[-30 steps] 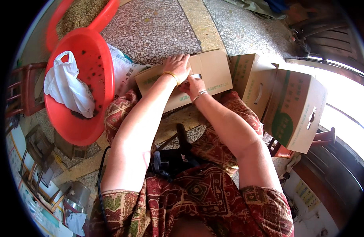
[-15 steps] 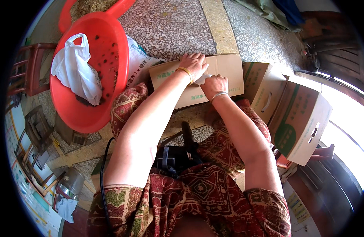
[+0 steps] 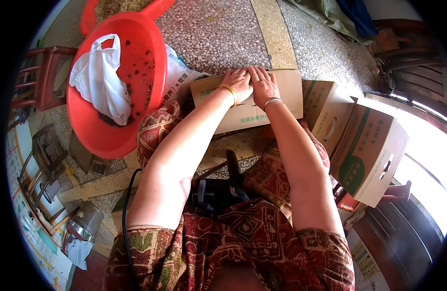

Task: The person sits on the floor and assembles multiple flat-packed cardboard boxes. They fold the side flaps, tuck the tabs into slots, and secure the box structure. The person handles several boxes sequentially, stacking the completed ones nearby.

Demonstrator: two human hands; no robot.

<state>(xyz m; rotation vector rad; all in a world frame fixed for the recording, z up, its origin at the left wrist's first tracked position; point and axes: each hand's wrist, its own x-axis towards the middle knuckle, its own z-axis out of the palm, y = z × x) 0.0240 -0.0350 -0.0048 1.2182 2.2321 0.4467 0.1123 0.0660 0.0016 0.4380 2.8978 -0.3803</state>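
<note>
In front of my knees a brown cardboard box (image 3: 289, 94) with green printing lies with a broad face up. My left hand (image 3: 238, 86), a yellow bangle at its wrist, rests flat on this box near the far edge, holding nothing that I can see. Right beside it, my right hand (image 3: 265, 88), with a silver bangle, also lies on the box. Its fingers stretch toward the far edge, and the two hands touch or nearly touch. What is under the palms is hidden.
Two more cardboard boxes, one nearer (image 3: 318, 109) and one bigger (image 3: 368, 150), stand at the right. A large red basin (image 3: 158, 63) on the left holds a white plastic bag (image 3: 101, 80) and dark bits. Past it lies a printed sack (image 3: 177, 72). A red-brown chair (image 3: 51, 77) stands far left.
My right hand has gone from a closed grip around something white at the box's middle to lying stretched out beside my left hand. The white thing is out of sight.
</note>
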